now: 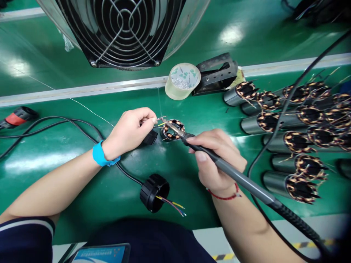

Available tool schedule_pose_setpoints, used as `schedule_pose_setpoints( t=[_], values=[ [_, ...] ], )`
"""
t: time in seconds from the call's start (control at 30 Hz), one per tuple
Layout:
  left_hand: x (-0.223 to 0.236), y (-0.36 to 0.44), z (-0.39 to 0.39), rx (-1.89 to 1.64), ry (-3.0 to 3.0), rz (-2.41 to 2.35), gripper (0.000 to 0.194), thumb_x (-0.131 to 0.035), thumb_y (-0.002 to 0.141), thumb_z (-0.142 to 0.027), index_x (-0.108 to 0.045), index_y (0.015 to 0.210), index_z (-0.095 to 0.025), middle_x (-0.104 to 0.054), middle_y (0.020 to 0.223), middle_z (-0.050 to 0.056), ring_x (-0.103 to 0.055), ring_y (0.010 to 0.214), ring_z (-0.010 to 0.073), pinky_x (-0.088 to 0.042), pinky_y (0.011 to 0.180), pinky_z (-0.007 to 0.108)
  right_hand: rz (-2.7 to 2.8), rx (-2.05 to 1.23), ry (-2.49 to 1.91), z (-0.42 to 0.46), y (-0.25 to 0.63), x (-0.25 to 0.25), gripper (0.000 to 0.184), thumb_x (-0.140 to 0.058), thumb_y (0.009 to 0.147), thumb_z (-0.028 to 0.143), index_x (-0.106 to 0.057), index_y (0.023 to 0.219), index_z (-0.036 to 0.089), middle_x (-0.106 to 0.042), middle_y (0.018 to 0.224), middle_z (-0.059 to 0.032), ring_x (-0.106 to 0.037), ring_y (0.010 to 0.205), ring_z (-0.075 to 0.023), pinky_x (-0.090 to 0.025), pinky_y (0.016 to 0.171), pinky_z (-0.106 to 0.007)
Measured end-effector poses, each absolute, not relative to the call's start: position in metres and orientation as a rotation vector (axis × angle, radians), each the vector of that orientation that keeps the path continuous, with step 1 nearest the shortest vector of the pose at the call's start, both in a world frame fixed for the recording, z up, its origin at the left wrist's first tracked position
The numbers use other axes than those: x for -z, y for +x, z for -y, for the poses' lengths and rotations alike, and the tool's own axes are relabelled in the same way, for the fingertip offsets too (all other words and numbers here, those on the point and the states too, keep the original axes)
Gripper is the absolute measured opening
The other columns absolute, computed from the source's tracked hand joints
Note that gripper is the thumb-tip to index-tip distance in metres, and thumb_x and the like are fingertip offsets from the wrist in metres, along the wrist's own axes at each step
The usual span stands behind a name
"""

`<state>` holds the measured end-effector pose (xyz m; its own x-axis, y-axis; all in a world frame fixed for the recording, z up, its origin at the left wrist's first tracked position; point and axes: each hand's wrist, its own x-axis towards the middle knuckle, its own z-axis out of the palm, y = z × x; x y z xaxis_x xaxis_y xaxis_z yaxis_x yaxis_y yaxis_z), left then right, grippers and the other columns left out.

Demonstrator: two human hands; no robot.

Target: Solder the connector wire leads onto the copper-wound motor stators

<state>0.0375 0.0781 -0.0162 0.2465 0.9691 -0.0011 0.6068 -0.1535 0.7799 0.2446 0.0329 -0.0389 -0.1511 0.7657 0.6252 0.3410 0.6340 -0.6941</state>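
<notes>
My right hand (pixel 216 157) is closed around a grey soldering iron (pixel 236 175), whose tip reaches up-left to a small motor stator with copper windings (pixel 174 130) standing on the green bench. My left hand (pixel 131 131), with a blue wristband, is pinched on a thin solder wire (pixel 90 111) that runs off to the upper left. Its end meets the iron tip at the stator's leads. A black cable (pixel 65 122) passes under the left hand.
A black round connector cap (pixel 154 192) with coloured wire ends lies near me. Several wound stators (pixel 296 128) lie at the right. A tape roll (pixel 182 81) and black holder (pixel 216 73) sit behind, under a large fan (pixel 126 29). A red-black tool (pixel 18 117) lies far left.
</notes>
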Motion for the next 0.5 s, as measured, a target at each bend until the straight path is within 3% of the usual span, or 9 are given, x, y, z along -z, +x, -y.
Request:
schedule_pose_setpoints(
  t=[0.5],
  values=[
    [0.0169,0.0339,-0.0782,-0.66,1.846,-1.433,0.018,-0.05,0.085,-0.02,-0.06,0.071,-0.014,-0.054,0.061,-0.003,-0.045,0.058,0.0081,-0.034,0.057,0.021,1.7,-0.44,-0.919,-0.0316,0.2485,0.0407,0.022,-0.054,0.087,0.023,-0.069,0.102,0.023,-0.066,0.074,-0.0046,-0.058,0.067,-0.0193,-0.047,0.057,-0.035]
  ],
)
